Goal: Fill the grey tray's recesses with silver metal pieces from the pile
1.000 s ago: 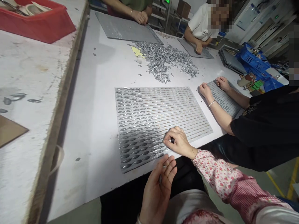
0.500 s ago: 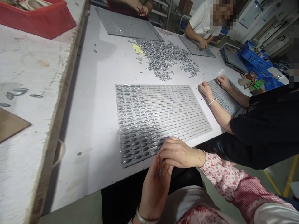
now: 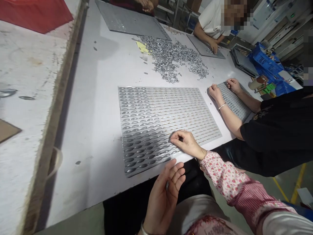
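Note:
Just below the board's near edge is my left hand (image 3: pixel 163 195), palm up and cupped, its fingers curled loosely. A small silver oval piece (image 3: pixel 167 185) shows in that palm; whether more lie under it I cannot tell. My right hand (image 3: pixel 186 142) is over the grey board (image 3: pixel 190 114), thumb and fingertips pinched at the board's surface on a small piece that they mostly hide. Rows of pointed oval silver pieces (image 3: pixel 140 151) cover the board's left part and run further right along the near edge. Thin lines mark the rest of it.
A heap of loose silver pieces (image 3: pixel 168 58) lies beyond the board, beside a yellow paper (image 3: pixel 143 47). A co-worker's hands (image 3: pixel 216 93) work on another board at right. More boards, people and blue crates (image 3: pixel 266 58) are behind. A raised wooden edge (image 3: pixel 56 107) runs along the left.
My right hand has left my left palm and moved up onto the board, fingertips pinched there. The fingers of my left hand have come into sight, loosely curled. The view has shifted slightly.

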Demonstrator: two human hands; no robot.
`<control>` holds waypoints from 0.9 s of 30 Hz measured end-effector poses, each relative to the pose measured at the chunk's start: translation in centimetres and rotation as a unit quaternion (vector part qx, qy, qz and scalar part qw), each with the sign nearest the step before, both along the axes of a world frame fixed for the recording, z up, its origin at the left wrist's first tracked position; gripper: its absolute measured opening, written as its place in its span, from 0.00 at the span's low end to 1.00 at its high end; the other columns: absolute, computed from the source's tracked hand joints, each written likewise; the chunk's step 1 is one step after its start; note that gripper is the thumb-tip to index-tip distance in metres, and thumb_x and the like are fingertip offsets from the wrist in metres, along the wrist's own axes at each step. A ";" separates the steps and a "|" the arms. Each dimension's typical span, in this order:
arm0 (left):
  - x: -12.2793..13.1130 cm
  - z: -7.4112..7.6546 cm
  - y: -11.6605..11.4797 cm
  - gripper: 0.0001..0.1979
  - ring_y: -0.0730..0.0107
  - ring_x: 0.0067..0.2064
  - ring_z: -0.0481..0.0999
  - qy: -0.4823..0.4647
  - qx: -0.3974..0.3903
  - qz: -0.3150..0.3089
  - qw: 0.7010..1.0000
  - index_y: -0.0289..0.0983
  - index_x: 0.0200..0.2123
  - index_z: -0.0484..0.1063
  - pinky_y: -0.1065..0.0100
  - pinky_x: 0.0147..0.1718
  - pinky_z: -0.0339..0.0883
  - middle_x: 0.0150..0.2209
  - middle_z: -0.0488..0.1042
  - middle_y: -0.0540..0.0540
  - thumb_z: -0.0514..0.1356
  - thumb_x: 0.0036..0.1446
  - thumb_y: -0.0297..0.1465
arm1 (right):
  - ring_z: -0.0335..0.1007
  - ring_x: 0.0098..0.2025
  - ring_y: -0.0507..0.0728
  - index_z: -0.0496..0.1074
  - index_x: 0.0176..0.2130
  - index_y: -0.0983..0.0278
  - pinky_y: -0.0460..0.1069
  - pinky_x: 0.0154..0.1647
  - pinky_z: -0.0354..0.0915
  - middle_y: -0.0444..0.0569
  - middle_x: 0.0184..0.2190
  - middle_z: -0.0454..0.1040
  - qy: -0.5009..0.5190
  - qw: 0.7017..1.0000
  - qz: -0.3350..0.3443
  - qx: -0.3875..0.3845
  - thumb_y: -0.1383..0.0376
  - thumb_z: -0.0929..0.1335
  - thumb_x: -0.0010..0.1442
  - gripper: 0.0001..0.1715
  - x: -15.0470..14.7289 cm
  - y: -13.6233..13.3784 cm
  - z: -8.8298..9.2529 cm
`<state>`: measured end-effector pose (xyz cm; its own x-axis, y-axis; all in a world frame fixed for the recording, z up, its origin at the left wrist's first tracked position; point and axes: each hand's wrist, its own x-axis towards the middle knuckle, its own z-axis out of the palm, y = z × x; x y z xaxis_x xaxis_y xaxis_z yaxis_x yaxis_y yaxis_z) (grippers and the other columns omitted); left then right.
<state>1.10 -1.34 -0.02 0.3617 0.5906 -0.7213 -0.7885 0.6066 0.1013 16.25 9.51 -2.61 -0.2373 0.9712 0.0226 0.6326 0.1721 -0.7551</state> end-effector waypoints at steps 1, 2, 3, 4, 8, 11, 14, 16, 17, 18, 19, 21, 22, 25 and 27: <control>0.0 0.0 0.0 0.10 0.68 0.41 0.79 -0.001 -0.004 0.001 1.000 0.36 0.41 0.79 0.70 0.41 0.72 0.40 0.80 0.41 0.59 0.58 0.27 | 0.67 0.33 0.52 0.73 0.31 0.64 0.48 0.39 0.62 0.45 0.29 0.75 -0.021 1.000 0.007 0.021 0.63 0.70 0.59 0.06 -0.1 -0.1 0.0; 0.0 0.0 0.0 0.10 0.69 0.40 0.79 -0.002 -0.008 0.002 1.000 0.36 0.40 0.79 0.71 0.40 0.72 0.39 0.80 0.41 0.59 0.58 0.27 | 0.67 0.34 0.53 0.73 0.31 0.64 0.49 0.41 0.61 0.45 0.29 0.75 -0.039 0.998 0.014 0.041 0.64 0.69 0.59 0.06 -0.1 -0.1 0.0; 0.0 0.1 0.1 0.10 0.69 0.39 0.79 -0.004 -0.010 0.002 1.000 0.36 0.40 0.79 0.71 0.40 0.72 0.39 0.80 0.41 0.59 0.58 0.26 | 0.66 0.36 0.53 0.72 0.31 0.64 0.49 0.42 0.60 0.45 0.30 0.74 -0.055 0.997 0.022 0.058 0.65 0.69 0.60 0.06 -0.1 -0.2 0.0; 0.0 0.0 0.1 0.10 0.69 0.39 0.79 -0.005 -0.011 0.003 1.000 0.35 0.40 0.79 0.71 0.40 0.72 0.38 0.80 0.41 0.58 0.58 0.26 | 0.65 0.37 0.54 0.72 0.31 0.64 0.49 0.43 0.60 0.46 0.30 0.74 -0.068 0.995 0.029 0.070 0.65 0.69 0.60 0.06 -0.1 -0.3 0.1; -0.1 -0.3 0.0 0.10 0.69 0.40 0.79 -0.008 -0.005 0.001 1.000 0.36 0.40 0.80 0.70 0.42 0.71 0.39 0.80 0.42 0.58 0.59 0.27 | 0.63 0.37 0.55 0.70 0.30 0.64 0.50 0.43 0.59 0.47 0.29 0.71 -0.096 0.991 0.038 0.084 0.66 0.67 0.61 0.08 0.0 -0.2 -0.2; -0.3 -0.4 0.1 0.12 0.63 0.49 0.76 -0.033 0.009 0.012 0.999 0.37 0.43 0.79 0.64 0.51 0.67 0.46 0.79 0.40 0.57 0.60 0.31 | 0.63 0.37 0.55 0.70 0.30 0.63 0.50 0.43 0.59 0.47 0.29 0.71 -0.098 0.991 0.042 0.083 0.65 0.68 0.62 0.08 0.1 0.0 -0.5; -0.2 0.1 0.4 0.18 0.58 0.59 0.68 -0.067 0.024 0.040 0.997 0.37 0.48 0.77 0.59 0.58 0.59 0.53 0.75 0.37 0.54 0.62 0.39 | 0.65 0.38 0.55 0.71 0.31 0.63 0.52 0.45 0.60 0.47 0.31 0.73 -0.062 0.993 0.027 0.093 0.64 0.68 0.61 0.07 0.1 -0.4 0.2; -0.2 0.7 0.8 0.21 0.57 0.62 0.64 -0.071 0.025 0.058 0.995 0.37 0.50 0.75 0.58 0.59 0.58 0.54 0.74 0.38 0.53 0.62 0.41 | 0.66 0.39 0.56 0.72 0.33 0.63 0.53 0.46 0.61 0.48 0.32 0.73 -0.026 0.994 0.053 0.088 0.63 0.68 0.62 0.07 0.1 -1.2 1.4; -0.2 1.0 1.0 0.22 0.57 0.62 0.64 -0.067 0.021 0.068 0.995 0.37 0.51 0.74 0.58 0.58 0.59 0.53 0.75 0.38 0.54 0.62 0.43 | 0.67 0.40 0.56 0.72 0.35 0.62 0.53 0.47 0.62 0.47 0.33 0.74 -0.013 0.992 0.096 0.079 0.61 0.68 0.62 0.07 0.1 -1.7 2.2; -0.2 1.3 1.2 0.22 0.58 0.61 0.65 -0.058 0.013 0.077 0.995 0.37 0.52 0.74 0.59 0.57 0.60 0.51 0.76 0.39 0.54 0.61 0.43 | 0.67 0.41 0.56 0.73 0.37 0.61 0.53 0.47 0.62 0.47 0.34 0.74 -0.008 0.984 0.164 0.065 0.59 0.68 0.62 0.08 0.0 -2.2 2.9; -0.2 1.6 1.4 0.23 0.59 0.60 0.66 -0.048 0.004 0.079 0.996 0.37 0.52 0.74 0.61 0.56 0.62 0.48 0.78 0.40 0.54 0.61 0.44 | 0.67 0.42 0.56 0.73 0.39 0.60 0.53 0.48 0.62 0.47 0.34 0.74 -0.013 0.971 0.234 0.055 0.57 0.68 0.61 0.09 -0.2 -2.7 3.6; -0.2 2.0 1.7 0.23 0.61 0.58 0.68 -0.039 -0.011 0.076 0.996 0.36 0.53 0.73 0.64 0.53 0.65 0.46 0.78 0.42 0.51 0.63 0.43 | 0.67 0.44 0.57 0.73 0.42 0.60 0.54 0.49 0.63 0.48 0.36 0.74 -0.041 0.943 0.324 0.061 0.56 0.67 0.62 0.11 -0.7 -3.8 4.6; -0.2 2.1 1.8 0.23 0.62 0.57 0.69 -0.039 -0.017 0.072 0.997 0.36 0.53 0.73 0.65 0.52 0.66 0.46 0.78 0.42 0.50 0.64 0.43 | 0.66 0.45 0.58 0.73 0.42 0.60 0.54 0.49 0.63 0.49 0.37 0.74 -0.059 0.935 0.343 0.071 0.57 0.66 0.63 0.11 -1.0 -4.3 4.9; -0.1 2.1 1.7 0.23 0.63 0.56 0.70 -0.043 -0.024 0.058 0.997 0.37 0.53 0.73 0.65 0.51 0.66 0.48 0.78 0.42 0.46 0.66 0.42 | 0.67 0.42 0.58 0.72 0.37 0.62 0.54 0.46 0.64 0.51 0.34 0.74 -0.073 0.933 0.342 0.088 0.61 0.64 0.65 0.10 -1.7 -5.2 4.6; -0.1 1.8 1.6 0.22 0.64 0.57 0.69 -0.041 -0.008 0.060 0.997 0.39 0.51 0.74 0.65 0.52 0.65 0.48 0.77 0.43 0.48 0.65 0.42 | 0.68 0.36 0.55 0.71 0.34 0.63 0.51 0.41 0.66 0.49 0.30 0.73 -0.038 0.956 0.284 0.063 0.63 0.64 0.64 0.09 -1.6 -5.0 4.1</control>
